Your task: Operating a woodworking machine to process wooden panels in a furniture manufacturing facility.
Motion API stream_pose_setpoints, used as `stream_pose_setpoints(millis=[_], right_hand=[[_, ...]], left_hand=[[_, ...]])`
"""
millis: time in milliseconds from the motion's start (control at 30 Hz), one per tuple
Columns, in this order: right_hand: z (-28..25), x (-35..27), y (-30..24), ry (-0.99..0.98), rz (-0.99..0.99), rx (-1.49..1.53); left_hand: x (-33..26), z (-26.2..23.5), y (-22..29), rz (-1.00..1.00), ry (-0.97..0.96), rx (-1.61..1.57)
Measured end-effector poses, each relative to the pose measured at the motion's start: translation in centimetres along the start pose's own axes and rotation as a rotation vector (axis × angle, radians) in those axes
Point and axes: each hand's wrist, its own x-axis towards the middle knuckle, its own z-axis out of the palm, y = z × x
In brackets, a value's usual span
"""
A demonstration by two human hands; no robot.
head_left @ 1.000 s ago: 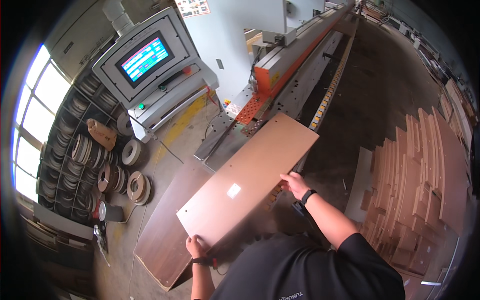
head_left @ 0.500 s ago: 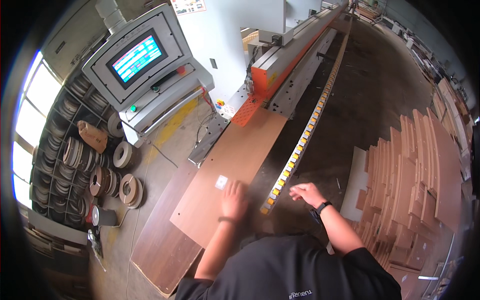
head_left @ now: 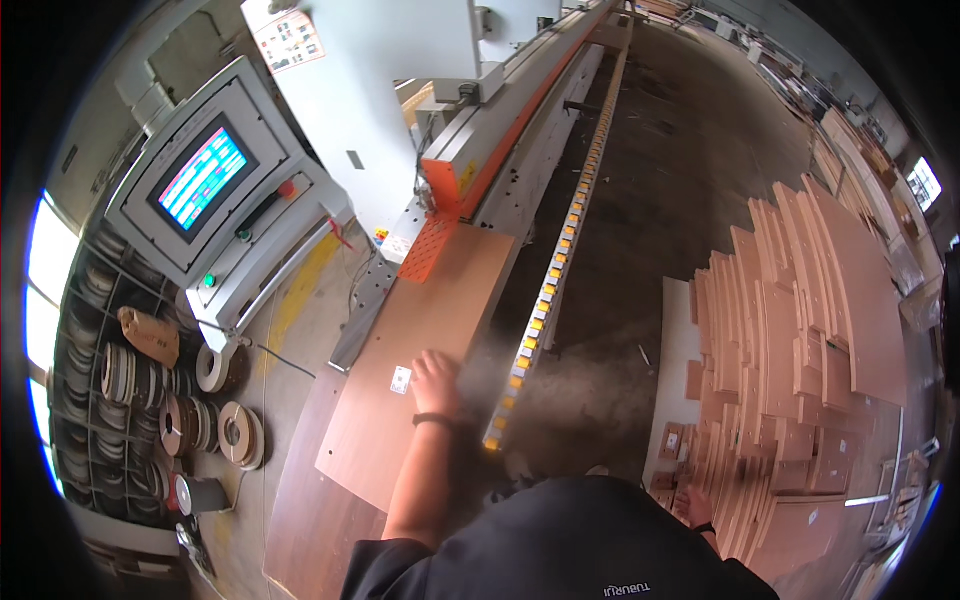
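My left hand (head_left: 434, 384) lies flat with fingers outstretched on a wood-toned panel (head_left: 420, 330), close to its right edge. Just left of my fingertips, a small white label (head_left: 401, 380) is stuck on the panel. The panel's far end reaches under an orange perforated guard (head_left: 428, 252) of a long machine. Low on the right, my right hand (head_left: 693, 505) is at the near left edge of stacked wood-toned boards (head_left: 790, 340). Its fingers are small and indistinct, so whether they grip a board cannot be made out.
A rail with yellow rollers (head_left: 541, 308) runs away beside the panel. On the left stands a control console (head_left: 208, 175) with a lit screen. Rolls of edging strip (head_left: 241, 435) lie by a rack. A dark brown board (head_left: 330, 535) sits beneath the panel's near end.
My right hand has gone from beside the roller rail to the board stack at lower right. My left hand stays on the panel near the label. The view has swung rightward.
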Motion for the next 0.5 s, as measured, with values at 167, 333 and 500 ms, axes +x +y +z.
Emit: stream_pose_setpoints(millis=[167,333,500], right_hand=[[-2.5,-3.2,3.4,0.175,0.130,0.073],[-5.5,-1.3,6.8,0.157,0.076,0.104],[-7.6,-3.6,5.6,0.392,-0.009,0.279]], left_hand=[[5.0,0.0,2.2,0.040,0.005,-0.034],[10.0,2.5,2.8,0.254,0.071,0.258],[13.4,2.1,4.7,0.273,-0.013,-0.079]])
